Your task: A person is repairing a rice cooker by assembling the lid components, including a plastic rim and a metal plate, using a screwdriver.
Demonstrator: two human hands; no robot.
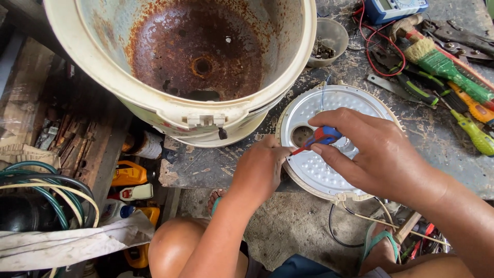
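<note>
A right hand (383,157) pinches a small red-and-blue-handled screwdriver (320,138), tip angled down onto a round, dimpled silver metal plate (314,170) that overhangs the front edge of a scarred grey workbench (437,139). The left hand (260,167) curls closed against the plate's near-left rim, steadying it. Keeping the driver square and pressing down would likely prevent slipping. A rusted cream cooker shell (185,110) crowds the left; green-handled tools (447,67) lie well apart on the right
</note>
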